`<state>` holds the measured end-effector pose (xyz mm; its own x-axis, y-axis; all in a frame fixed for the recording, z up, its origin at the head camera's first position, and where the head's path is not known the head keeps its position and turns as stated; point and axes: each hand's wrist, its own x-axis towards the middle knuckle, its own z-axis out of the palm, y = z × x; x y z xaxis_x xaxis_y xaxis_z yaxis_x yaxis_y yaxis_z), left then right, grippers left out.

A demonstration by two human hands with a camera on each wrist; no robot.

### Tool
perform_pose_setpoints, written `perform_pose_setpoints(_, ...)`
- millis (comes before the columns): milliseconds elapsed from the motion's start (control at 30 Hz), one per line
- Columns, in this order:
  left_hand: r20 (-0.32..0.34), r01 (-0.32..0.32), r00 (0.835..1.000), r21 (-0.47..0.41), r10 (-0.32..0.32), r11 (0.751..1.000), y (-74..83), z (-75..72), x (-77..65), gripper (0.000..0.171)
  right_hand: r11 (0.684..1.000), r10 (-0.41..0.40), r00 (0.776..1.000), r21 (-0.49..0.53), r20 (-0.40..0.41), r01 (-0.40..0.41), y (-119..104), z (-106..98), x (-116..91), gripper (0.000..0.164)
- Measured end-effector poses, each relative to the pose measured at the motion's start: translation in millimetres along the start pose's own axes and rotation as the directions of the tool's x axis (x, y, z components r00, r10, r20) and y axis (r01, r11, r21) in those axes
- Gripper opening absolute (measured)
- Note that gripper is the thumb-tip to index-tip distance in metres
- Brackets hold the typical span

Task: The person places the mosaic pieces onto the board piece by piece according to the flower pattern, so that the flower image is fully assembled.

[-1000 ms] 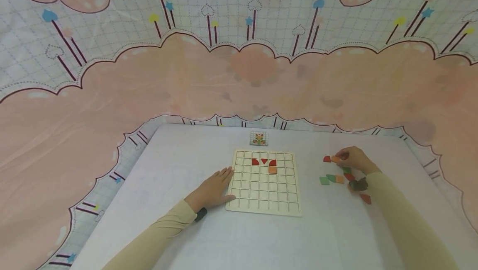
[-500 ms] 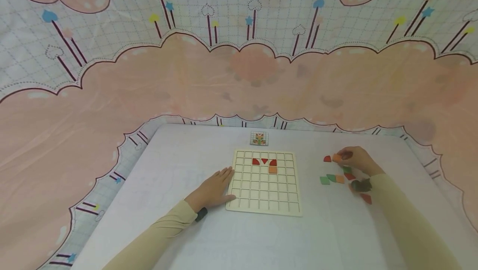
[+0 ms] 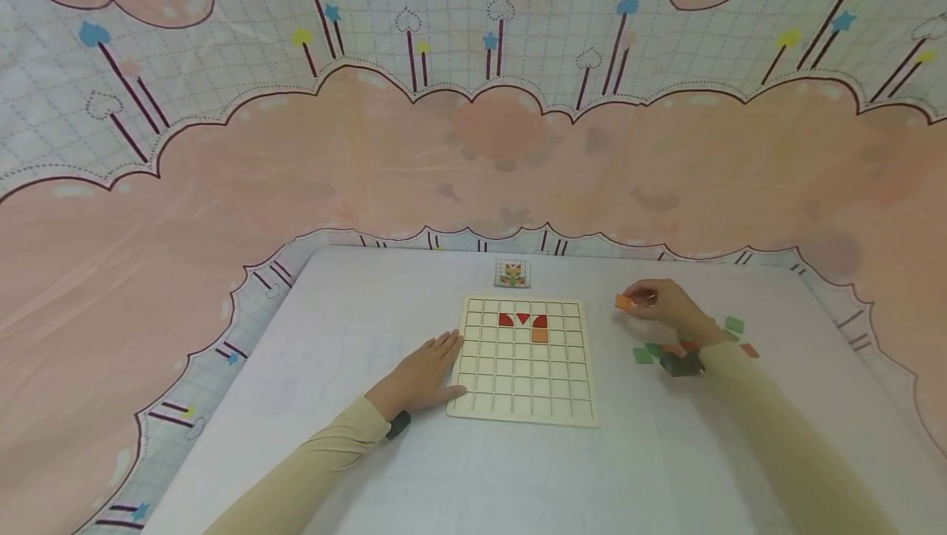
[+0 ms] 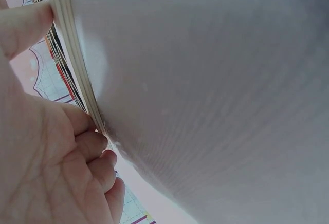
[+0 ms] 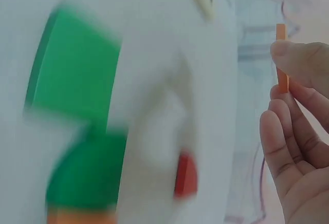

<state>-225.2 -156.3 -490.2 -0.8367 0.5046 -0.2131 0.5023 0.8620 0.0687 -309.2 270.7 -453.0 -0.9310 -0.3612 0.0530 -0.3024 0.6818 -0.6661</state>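
My left hand (image 3: 418, 375) rests beside the cream grid board (image 3: 510, 412), fingertips and thumb touching its left edge. In the left wrist view the board (image 4: 77, 59) appears edge-on against the thumb and fingers. To the right of the board, my right hand (image 3: 666, 305) pinches an orange square tile (image 3: 623, 302) between thumb and fingers. That tile (image 5: 280, 31) shows side-on in the right wrist view, held above the table. Red pieces, including a small triangle (image 3: 523, 319), sit near the board's top, with an orange square (image 3: 540, 335) under the right-hand red one.
A small pattern card (image 3: 513, 274) lies behind the board. Loose pieces lie under and around the right forearm, among them a green tile (image 3: 643, 356), another green tile (image 3: 734, 325) and a red piece (image 3: 750, 351). A patterned cloth (image 3: 473, 165) hangs behind the table.
My right hand has moved left toward the board, carrying the orange tile away from the loose pieces. My left hand has stayed at the board's edge.
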Motion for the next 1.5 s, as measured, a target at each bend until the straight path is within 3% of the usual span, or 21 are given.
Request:
perform_pose_setpoints(167, 0.002, -0.001, 1.000, 0.005, 0.001, 1.000, -0.1, 0.5, 0.7, 0.086, 0.995, -0.072, 0.997, 0.074, 0.010, 0.071, -16.6, 18.0, 11.7, 0.026)
perform_pose_setpoints(567, -0.004, -0.013, 1.000, 0.001, 0.013, 1.000, -0.5, 1.5, 2.5, 0.086, 0.991, 0.007, 0.998, 0.131, 0.066, -0.016, -52.4, 72.0, 36.8, 0.027)
perform_pose_setpoints(800, -0.009, -0.014, 1.000, 0.011, 0.014, 1.000, -0.5, 0.9, 3.4, 0.086, 0.980, -0.084, 0.991, 0.190, 0.108, 0.063, -63.2, 93.5, 47.4, 0.022)
perform_pose_setpoints(1133, -0.006, -0.014, 1.000, -0.012, 0.014, 1.000, 0.1, -1.3, -0.2, 0.085, 0.988, -0.045, 0.985, 0.156, 0.165, 0.019, -73.5, 111.1, 52.8, 0.022)
perform_pose_setpoints(1500, 0.003, 0.002, 1.000, -0.015, -0.002, 1.000, 2.0, -2.0, 0.0, 0.085, 0.992, -0.121, 0.978, 0.060, 0.169, 0.112, -75.2, 121.3, 56.4, 0.017)
